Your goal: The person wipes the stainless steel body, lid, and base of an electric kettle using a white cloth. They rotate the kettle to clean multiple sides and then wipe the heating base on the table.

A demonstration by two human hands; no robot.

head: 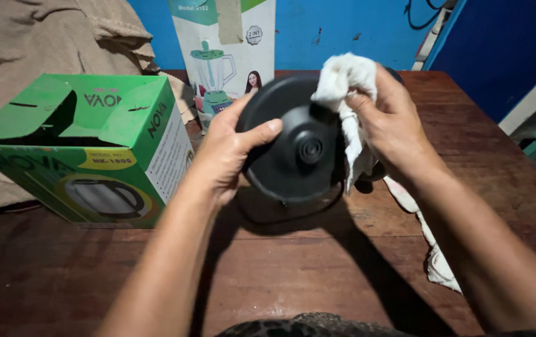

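open box (pixel 81 146) left on table (pixel 280 274) | tall box (pixel 224 56) behind | round base (pixel 293 140) centre, cloth (pixel 349 81) right

Bright light comes from above and in front. Both arms throw long dark shadows down the table (pixel 62 274) toward the camera. The near table is dim. The picture is sharp, a bit stretched at the edges.

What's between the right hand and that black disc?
A white cloth: the right hand presses it against the black disc, which the left hand grips. The head view shows this.
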